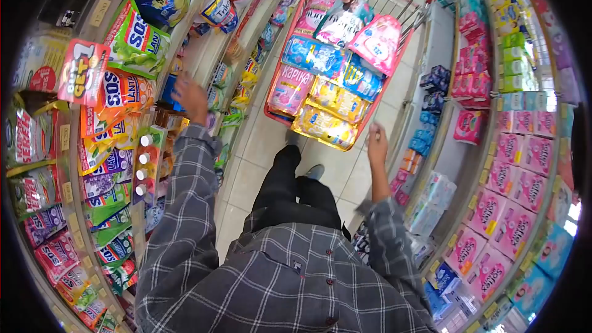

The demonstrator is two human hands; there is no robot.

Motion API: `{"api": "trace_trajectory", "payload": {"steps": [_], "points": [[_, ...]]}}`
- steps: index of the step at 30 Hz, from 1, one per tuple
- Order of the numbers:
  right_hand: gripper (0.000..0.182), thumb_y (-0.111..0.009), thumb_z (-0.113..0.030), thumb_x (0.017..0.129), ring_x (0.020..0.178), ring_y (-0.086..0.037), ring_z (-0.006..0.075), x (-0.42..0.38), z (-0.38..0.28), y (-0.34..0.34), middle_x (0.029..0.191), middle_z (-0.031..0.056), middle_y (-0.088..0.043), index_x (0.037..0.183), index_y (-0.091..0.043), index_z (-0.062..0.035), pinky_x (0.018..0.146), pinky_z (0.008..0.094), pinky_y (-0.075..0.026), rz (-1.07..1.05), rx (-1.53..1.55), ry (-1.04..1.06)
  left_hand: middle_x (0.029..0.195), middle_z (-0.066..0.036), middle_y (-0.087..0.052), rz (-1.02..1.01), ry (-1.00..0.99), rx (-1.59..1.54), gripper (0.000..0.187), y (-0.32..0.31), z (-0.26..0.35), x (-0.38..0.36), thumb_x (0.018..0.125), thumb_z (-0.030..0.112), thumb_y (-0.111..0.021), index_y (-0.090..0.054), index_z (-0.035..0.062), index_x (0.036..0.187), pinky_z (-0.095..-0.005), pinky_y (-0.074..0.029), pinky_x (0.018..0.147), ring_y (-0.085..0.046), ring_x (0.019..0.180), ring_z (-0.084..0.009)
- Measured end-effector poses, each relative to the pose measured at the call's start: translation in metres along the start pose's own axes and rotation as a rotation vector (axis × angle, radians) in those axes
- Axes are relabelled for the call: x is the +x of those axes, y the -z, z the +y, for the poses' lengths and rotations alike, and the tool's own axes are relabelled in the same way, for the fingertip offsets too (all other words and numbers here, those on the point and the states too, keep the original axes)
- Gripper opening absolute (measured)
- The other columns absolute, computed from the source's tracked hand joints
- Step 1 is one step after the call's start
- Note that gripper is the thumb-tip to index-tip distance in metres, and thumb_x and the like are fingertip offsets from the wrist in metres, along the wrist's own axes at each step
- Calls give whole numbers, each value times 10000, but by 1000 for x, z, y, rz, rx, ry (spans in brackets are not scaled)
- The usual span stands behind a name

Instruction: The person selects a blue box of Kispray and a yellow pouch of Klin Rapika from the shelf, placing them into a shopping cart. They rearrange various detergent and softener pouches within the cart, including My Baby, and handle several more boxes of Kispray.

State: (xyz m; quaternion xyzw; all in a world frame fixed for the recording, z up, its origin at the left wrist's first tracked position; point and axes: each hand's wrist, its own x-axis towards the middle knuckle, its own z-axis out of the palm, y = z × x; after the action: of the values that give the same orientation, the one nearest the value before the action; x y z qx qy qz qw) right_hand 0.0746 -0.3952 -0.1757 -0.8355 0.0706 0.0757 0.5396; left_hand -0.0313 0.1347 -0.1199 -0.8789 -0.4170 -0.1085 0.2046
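My left hand (190, 97) reaches to the left shelf, its fingers at a dark blue pack (172, 91) beside the orange SOS pouches (126, 95); its grip is unclear. Near the cart's lower right corner hangs my right hand (377, 142), fingers curled, touching nothing I can see. The red-rimmed cart (272, 116) holds pink Kapika packs (288, 89), blue packs (313, 54), yellow packs (325, 127) and a pink bag (377, 43) at the top.
Shelves of pouches and bottles (143, 165) line the left side, with a red promotional tag (84, 73) sticking out. On the right are shelves with pink Softex packs (493, 209) and blue packs (422, 132). Tiled floor (250, 176) shows between them.
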Motion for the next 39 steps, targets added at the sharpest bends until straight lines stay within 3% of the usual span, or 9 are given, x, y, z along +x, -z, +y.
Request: {"api": "trace_trajectory", "payload": {"steps": [5,7,8,9,12,21,23,24,39], "points": [[369,-608,-342,956,703,-578,121,-124,137,100,901,66,-641,1162,-621,-37,609,270,-484,-47,-64,-201,1419,-135,-455,-188,99,104,581,-49,-65,-11,837,303,-645,-451,141,1359,-535,-358,1011,-478,1263,-302],[290,-570,-316,963,630,-559,172,-180,216,140,670,60,-559,876,-603,-41,542,339,-478,-25,-96,-316,1413,-130,-469,-218,91,54,547,-47,-71,-12,865,300,-628,-454,147,1360,-534,-372,1009,-499,1247,-309],[308,-589,-310,929,600,-559,271,-213,193,154,699,139,-589,814,-600,-24,574,439,-488,36,-283,-155,1410,-122,-475,-239,94,6,522,-40,-69,-14,882,290,-616,-458,151,1360,-532,-378,1008,-505,1242,-306],[331,-626,-340,912,585,-569,146,-237,182,173,698,63,-608,866,-652,-13,508,319,-453,-14,-261,-222,1408,-109,-481,-245,101,-33,507,-30,-65,-14,892,270,-604,-461,158,1365,-522,-377,1010,-507,1240,-300],[332,-613,-341,902,618,-593,163,-283,181,203,687,59,-614,856,-643,-14,527,323,-466,-173,-124,-535,1395,-90,-499,-242,123,-35,499,-29,-61,-10,904,237,-592,-462,170,1381,-504,-373,1016,-503,1244,-288],[300,-574,-306,945,593,-551,148,-144,126,137,701,58,-589,859,-616,-21,513,304,-444,-288,-81,-514,1238,-129,-572,-14,163,-154,485,-86,-52,-14,796,180,-614,-535,97,1267,-494,-413,928,-525,1148,-304],[294,-565,-298,954,588,-541,145,-99,104,116,704,58,-584,860,-610,-23,510,300,-439,-338,-85,-432,1161,-135,-609,-238,239,-275,428,-47,-52,-11,790,159,-612,-577,86,1211,-525,-390,917,-551,1110,-323],[292,-561,-294,959,585,-536,143,-79,92,105,706,58,-581,860,-607,-24,508,298,-436,-356,-81,-396,1046,-117,-626,55,216,-377,248,-55,-49,-20,827,114,-563,-597,83,1071,-503,-373,930,-562,1061,-296],[355,-526,-305,1006,551,-379,88,100,-125,-4,636,-11,-426,773,-497,-40,475,266,-330,-231,52,319,1199,-134,-495,-23,144,-956,435,60,-41,-63,768,23,-647,-544,50,1190,-431,-401,984,-478,1158,-331]]}}
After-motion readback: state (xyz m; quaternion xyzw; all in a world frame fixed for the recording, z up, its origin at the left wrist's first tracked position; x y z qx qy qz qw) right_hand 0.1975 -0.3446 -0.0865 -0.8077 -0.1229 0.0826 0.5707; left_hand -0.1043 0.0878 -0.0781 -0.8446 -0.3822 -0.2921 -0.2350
